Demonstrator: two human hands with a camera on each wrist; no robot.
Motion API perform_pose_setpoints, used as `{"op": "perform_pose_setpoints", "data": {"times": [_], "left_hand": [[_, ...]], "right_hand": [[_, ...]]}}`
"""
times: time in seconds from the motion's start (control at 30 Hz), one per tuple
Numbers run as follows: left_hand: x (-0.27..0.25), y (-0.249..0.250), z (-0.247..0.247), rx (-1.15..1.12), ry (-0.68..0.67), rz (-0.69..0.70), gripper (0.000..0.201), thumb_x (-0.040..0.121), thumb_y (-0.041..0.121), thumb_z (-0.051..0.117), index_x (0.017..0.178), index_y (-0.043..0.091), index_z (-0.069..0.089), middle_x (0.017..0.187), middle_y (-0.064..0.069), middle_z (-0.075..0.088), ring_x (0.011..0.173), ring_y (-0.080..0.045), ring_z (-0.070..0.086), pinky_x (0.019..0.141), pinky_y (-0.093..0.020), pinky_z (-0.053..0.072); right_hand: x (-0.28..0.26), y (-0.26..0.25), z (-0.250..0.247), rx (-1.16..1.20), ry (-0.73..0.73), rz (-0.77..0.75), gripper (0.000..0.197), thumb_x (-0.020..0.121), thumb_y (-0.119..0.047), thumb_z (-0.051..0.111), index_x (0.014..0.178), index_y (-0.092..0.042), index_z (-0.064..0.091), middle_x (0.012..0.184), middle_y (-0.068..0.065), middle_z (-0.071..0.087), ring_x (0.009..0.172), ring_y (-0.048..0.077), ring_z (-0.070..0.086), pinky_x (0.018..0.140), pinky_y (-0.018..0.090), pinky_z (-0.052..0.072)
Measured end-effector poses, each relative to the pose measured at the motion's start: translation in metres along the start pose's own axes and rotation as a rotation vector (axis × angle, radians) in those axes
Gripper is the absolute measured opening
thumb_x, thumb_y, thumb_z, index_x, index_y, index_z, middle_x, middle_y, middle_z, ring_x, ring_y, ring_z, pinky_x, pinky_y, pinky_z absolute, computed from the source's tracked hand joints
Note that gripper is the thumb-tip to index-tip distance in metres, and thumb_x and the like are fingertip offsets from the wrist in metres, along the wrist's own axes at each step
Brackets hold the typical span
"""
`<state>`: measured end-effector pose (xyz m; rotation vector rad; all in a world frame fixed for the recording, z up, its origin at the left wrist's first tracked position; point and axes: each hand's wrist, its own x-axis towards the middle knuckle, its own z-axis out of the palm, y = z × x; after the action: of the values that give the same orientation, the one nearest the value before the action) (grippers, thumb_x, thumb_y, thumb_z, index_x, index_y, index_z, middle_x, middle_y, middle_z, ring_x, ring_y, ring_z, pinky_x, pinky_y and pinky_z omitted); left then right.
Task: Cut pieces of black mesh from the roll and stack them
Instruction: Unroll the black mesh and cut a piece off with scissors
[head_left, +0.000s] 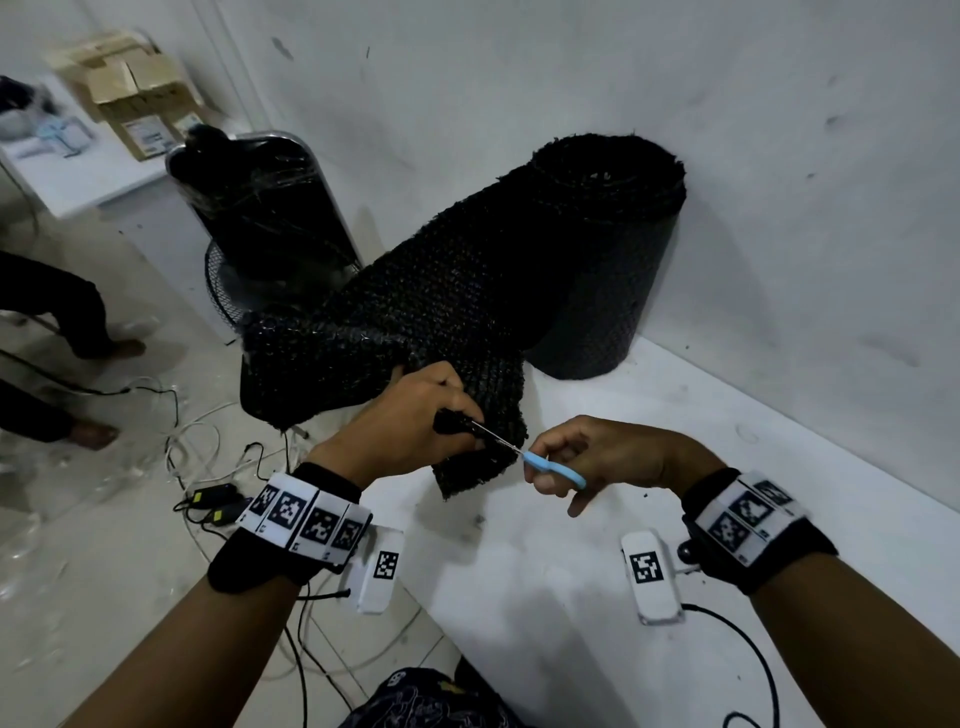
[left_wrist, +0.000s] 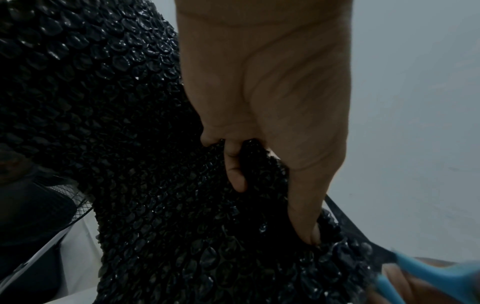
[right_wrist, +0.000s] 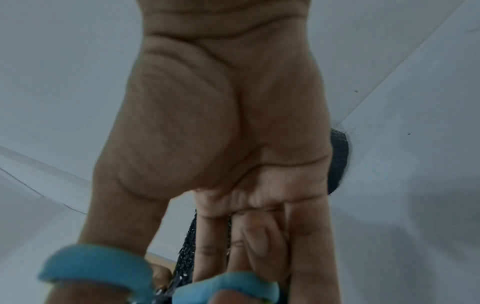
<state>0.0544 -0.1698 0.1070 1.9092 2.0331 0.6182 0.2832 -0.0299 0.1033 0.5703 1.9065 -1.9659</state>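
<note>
My right hand (head_left: 587, 457) has thumb and fingers through the blue scissors (head_left: 550, 467), blades biting the mesh edge; at its nine o'clock my left hand (head_left: 415, 415) pinches the black mesh (head_left: 415, 312) taut, likely to steady the cut; the roll (head_left: 602, 249) stands on the desk (head_left: 675, 519) at twelve o'clock; box labels beyond are unreadable.

The right hand (right_wrist: 228, 144) fills most of the picture, palm toward the camera, its thumb and fingers threaded through the two blue loops of the scissors (right_wrist: 103, 269) — one loop round the thumb at the lower left, the other round a finger at the bottom centre. The metal pivot glints between the loops. Black mesh (right_wrist: 187, 253) shows in the gap between thumb and fingers, and another strip of it peeks out past the hand's right edge. A white surface (right_wrist: 415, 185) lies behind.
</note>
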Motion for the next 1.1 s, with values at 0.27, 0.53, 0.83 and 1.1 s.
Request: {"op": "perform_pose_setpoints", "data": {"times": [0.27,0.53,0.83,1.1], "left_hand": [[-0.001,0.001,-0.001,-0.021,0.008,0.01,0.023,0.076,0.043,0.083,0.096,0.034,0.076,0.094,0.016,0.047,0.088,-0.002,0.053,0.104,-0.065,0.032],[0.001,0.009,0.004,0.017,0.01,-0.041,0.025,0.076,0.045,0.082,0.097,0.033,0.077,0.092,0.02,0.043,0.083,0.01,0.047,0.116,-0.062,0.016],[0.0,0.017,0.007,0.061,0.062,-0.093,0.022,0.079,0.046,0.079,0.098,0.035,0.076,0.095,0.017,0.047,0.083,0.0,0.048,0.111,-0.059,0.027],[-0.003,0.022,0.006,-0.018,0.079,-0.069,0.034,0.075,0.053,0.08,0.103,0.035,0.074,0.098,0.016,0.052,0.076,0.003,0.049,0.098,-0.05,0.045]], "right_hand": [[-0.001,-0.004,0.003,-0.034,0.024,-0.023,0.021,0.076,-0.025,0.078,0.095,-0.017,0.072,0.083,0.013,0.062,0.076,0.015,0.061,0.07,0.033,0.059],[-0.002,-0.015,0.005,-0.034,0.033,-0.024,0.041,0.06,-0.039,0.076,0.094,-0.018,0.072,0.086,0.012,0.06,0.07,0.009,0.058,0.065,0.03,0.056],[-0.001,-0.017,0.004,-0.025,0.057,-0.029,0.042,0.06,-0.037,0.078,0.096,-0.018,0.072,0.086,0.016,0.057,0.072,0.011,0.058,0.065,0.03,0.057],[0.0,-0.019,-0.002,-0.063,0.051,-0.043,0.013,0.084,-0.011,0.076,0.092,-0.021,0.074,0.079,0.01,0.063,0.071,0.01,0.061,0.066,0.033,0.06]]}}
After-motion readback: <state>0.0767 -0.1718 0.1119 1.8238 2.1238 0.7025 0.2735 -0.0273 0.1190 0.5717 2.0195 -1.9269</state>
